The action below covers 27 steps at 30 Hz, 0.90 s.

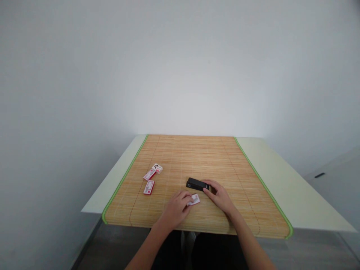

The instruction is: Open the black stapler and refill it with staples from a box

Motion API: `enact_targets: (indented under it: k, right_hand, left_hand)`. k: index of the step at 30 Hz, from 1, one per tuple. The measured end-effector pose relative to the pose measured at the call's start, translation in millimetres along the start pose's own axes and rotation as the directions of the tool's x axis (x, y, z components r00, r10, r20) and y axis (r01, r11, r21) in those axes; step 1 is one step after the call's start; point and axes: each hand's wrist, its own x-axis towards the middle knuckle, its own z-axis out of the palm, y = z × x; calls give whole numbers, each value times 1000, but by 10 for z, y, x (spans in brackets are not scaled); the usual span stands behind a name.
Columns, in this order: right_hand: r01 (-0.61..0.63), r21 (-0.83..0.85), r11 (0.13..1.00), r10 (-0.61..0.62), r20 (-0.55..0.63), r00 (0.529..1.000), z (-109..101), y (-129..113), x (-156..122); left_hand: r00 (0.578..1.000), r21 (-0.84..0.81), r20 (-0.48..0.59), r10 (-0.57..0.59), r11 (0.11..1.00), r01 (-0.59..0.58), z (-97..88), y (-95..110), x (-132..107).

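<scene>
A black stapler [197, 184] lies on the bamboo mat, with its right end between the thumb and fingers of my right hand [219, 195]. Just in front of it, my left hand [178, 206] has its fingers closed on a small white-and-red box [194, 199], which looks like a box of staples. My fingers cover the left part of that box. Farther left are two similar flat red-and-white boxes, one nearer me [149, 187] and one tilted [149, 174]. The tilted one touches a small white box with dark and red print [157, 168].
The bamboo mat [197, 157] with green edging runs across a white table [275, 180] to its front edge. Behind the table stands a plain white wall [191, 75]. My legs are below the front edge.
</scene>
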Motion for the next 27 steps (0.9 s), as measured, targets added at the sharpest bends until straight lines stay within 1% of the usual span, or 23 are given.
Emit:
enact_targets:
  k: [3,6,9,11,14,16,19,21,24,27]
  right_hand:
    - [-11,-13,1000,10,-4,1000,1,6,-5]
    - [-9,-21,1000,9,3,1000,0,17,-12]
    - [-9,-26,1000,9,5,1000,4,39,-23]
    - [-8,-38,999,8,-4,1000,17,54,-32]
    - [5,-72,997,-6,-5,1000,58,51,-56]
    - [21,-99,995,-20,16,1000,103,15,-79]
    - [47,-126,991,-36,82,996,201,-94,-110]
    - [58,-137,989,-42,120,992,286,-192,-110]
    - [79,-147,986,-56,154,986,444,-356,-57]
    - [118,-159,980,-83,215,973,648,-514,31]
  left_hand:
    - [990,92,-101,-99,990,108,-170,-310,-12]
    - [957,212,-209,-201,946,245,-388,-650,-41]
    - [925,306,-289,-246,892,333,-563,-938,-83]
    - [903,334,-343,-257,866,373,-621,-1052,-109]
    - [857,344,-441,-265,833,434,-628,-1088,-135]
    - [823,328,-505,-261,824,463,-607,-1064,-145]
    - [774,263,-579,-255,840,474,-583,-1077,-155]
    - [752,193,-604,-264,867,460,-573,-1156,-155]
    - [732,54,-606,-312,901,430,-554,-1346,-143]
    - [707,-66,-603,-369,906,417,-528,-1513,-124]
